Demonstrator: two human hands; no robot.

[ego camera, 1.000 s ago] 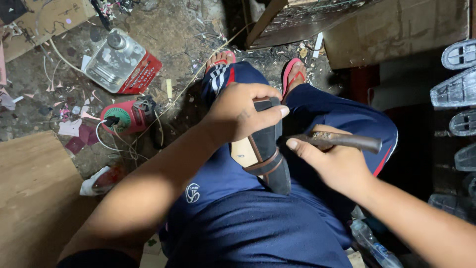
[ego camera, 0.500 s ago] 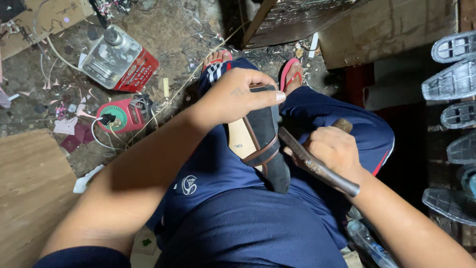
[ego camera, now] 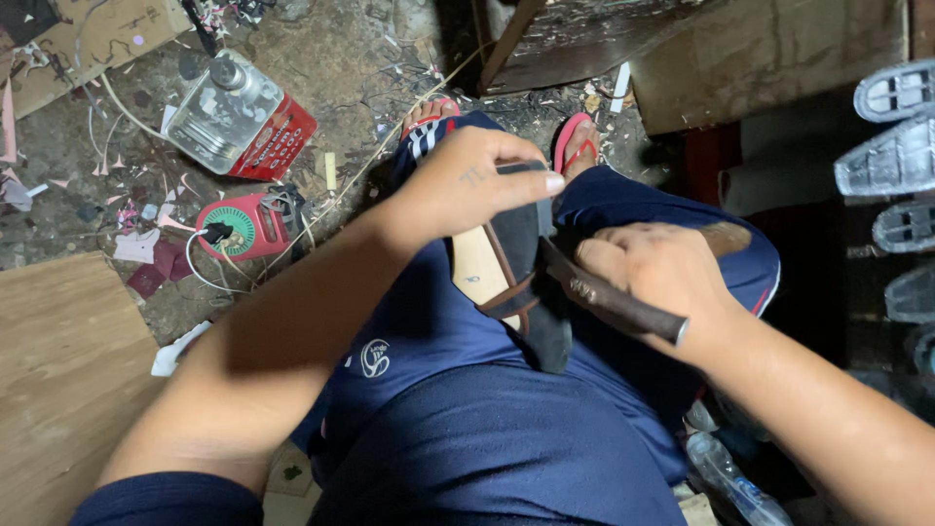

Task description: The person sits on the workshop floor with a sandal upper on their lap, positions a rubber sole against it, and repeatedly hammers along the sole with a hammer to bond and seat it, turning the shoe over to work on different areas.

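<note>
**Sandal held on the lap, tool worked against its edge**

The person sits with a dark sandal (ego camera: 526, 278) propped on the lap, over navy trousers (ego camera: 458, 429). Its pale insole faces the left side and its dark sole faces the right. The left hand (ego camera: 467, 185) is clamped over the upper end of the sandal, fingers curled across the top and pressing it down against the thigh. The right hand (ego camera: 657, 268) is clenched around a dark, rod-like tool (ego camera: 609, 297), whose front end meets the sandal's right edge, just below the left hand's fingertips.

The sandal looks light and fairly stiff along the sole, with softer brown straps across the middle; it would likely flex a little if gripped only at one end. The firmest hold appears to be the one in use, at the top end with the lap as support beneath. The tool's working tip is hidden between hand and sole, so its kind cannot be told.

On the littered floor at the left lie a red box holding a clear bottle (ego camera: 239, 122) and a small red device with a white cable (ego camera: 239, 226). Grey shoe soles (ego camera: 891, 156) hang along the right edge. Red flip-flops (ego camera: 575, 141) are on the feet.
</note>
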